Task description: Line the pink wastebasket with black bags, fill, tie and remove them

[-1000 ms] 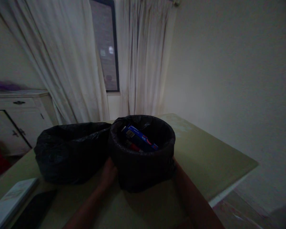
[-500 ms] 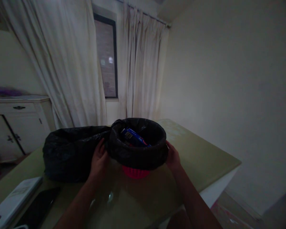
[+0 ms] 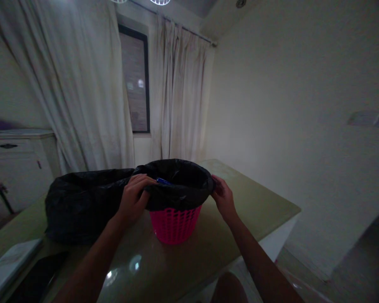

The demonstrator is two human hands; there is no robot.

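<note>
Pink basket (image 3: 176, 227) upright on table (image 3: 255, 206) before you, black liner (image 3: 178, 198) folded over rim. Blue item (image 3: 163, 181) partly visible inside. Your left hand (image 3: 135, 195), fingers curled over, grips liner; your right hand (image 3: 222, 195), nearly closed, pinches opposite edge. Black bag (image 3: 82, 206) just left; white box (image 3: 12, 261), dark flat object (image 3: 38, 275) nearer you.

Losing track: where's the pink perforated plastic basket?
In the head view, the basket stands below centre, slightly left, on the greenish table, a black plastic bag over its rim.
</note>
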